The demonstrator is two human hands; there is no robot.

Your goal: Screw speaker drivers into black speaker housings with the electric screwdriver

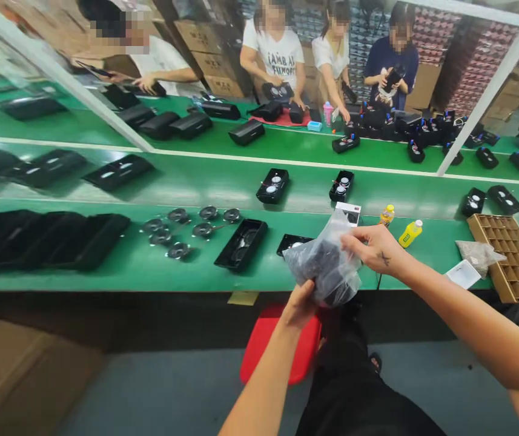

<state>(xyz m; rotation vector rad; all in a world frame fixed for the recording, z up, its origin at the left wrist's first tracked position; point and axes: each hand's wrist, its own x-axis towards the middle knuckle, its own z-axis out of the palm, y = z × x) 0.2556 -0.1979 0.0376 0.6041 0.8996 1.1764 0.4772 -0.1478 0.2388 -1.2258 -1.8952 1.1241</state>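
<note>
Both my hands hold a clear plastic bag with dark parts inside, just in front of the green bench's near edge. My left hand grips the bag from below, fingers closed round its bottom. My right hand pinches the bag's upper right side. Behind the bag a black speaker housing and a smaller black panel lie on the bench. Several small round speaker drivers are scattered to the left.
Two yellow bottles stand right of the bag, by a brown cardboard divider tray. Black housings are stacked far left. A red stool is under my arms. Across the conveyor several people handle black speakers.
</note>
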